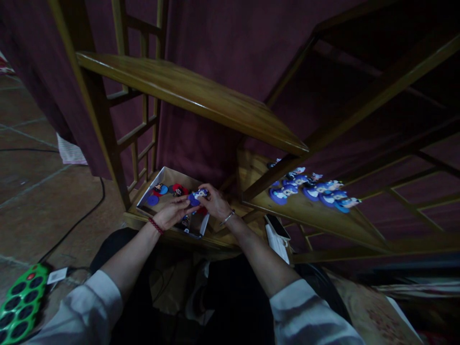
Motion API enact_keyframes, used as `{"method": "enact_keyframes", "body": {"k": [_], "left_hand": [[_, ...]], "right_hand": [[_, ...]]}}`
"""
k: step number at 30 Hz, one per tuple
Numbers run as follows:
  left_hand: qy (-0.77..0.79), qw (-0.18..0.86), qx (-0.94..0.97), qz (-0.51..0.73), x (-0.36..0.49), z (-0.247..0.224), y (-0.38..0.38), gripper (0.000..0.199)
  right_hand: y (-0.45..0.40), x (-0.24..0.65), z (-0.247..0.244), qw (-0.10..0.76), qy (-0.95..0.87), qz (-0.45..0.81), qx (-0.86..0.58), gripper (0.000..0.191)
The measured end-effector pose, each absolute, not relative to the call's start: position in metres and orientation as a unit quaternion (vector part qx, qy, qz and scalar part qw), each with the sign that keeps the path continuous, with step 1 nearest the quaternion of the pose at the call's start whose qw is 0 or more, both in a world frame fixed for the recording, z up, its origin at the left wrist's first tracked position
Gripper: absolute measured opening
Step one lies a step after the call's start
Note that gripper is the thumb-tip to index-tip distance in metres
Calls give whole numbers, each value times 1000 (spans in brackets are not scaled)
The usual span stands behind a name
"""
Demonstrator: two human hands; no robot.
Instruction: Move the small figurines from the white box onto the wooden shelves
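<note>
Over an open cardboard box (pixel 146 200), both my hands grip one small figurine (pixel 198 195) with purple hair and a round purple base. The fingers of my left hand (pixel 172 212) pinch the base side, and a red bead bracelet circles that wrist. My right hand (pixel 215 203), with a thin bangle at its wrist, closes on the head side. Inside the box lie several more figurines, among them one on a red base (pixel 179 189) and one on a blue base (pixel 162 189), plus a loose purple disc (pixel 153 200). My hands hide part of the box.
Several figurines (pixel 316 191) stand grouped on a wooden shelf (pixel 341 220) to the right. An upper shelf board (pixel 194 96) overhangs the box. A phone (pixel 277 226) lies on something white at the lower right. A green power strip (pixel 25 304) sits on the floor at left.
</note>
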State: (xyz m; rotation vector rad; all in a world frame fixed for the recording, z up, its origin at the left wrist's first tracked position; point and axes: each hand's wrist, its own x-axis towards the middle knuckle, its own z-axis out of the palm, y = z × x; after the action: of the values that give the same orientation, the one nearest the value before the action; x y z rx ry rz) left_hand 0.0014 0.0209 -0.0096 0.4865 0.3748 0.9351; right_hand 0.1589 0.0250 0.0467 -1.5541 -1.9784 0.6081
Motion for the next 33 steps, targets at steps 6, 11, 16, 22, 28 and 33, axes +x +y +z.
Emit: {"method": "enact_keyframes", "body": {"k": [6,11,16,22,28,33], "left_hand": [[186,843,244,442,1,-6,21,16],[230,827,225,461,1,-3,22,15],[241,822,203,475,1,-1,22,10],[242,825,204,467,1,-2,23,11],[240,827,207,464,1,0,23,9],[234,827,214,464,1,-1,23,5]], "right_hand": [[33,165,33,332,-675,313,-580,27],[36,164,32,350,-621,378,-591,32],[34,163,32,348,-619,376,-595,35],[34,163,32,356,-640,365,-575,34],[32,163,31,370,-648,370,-553,34],[30,163,29,375,-655,362,-547,33]]}}
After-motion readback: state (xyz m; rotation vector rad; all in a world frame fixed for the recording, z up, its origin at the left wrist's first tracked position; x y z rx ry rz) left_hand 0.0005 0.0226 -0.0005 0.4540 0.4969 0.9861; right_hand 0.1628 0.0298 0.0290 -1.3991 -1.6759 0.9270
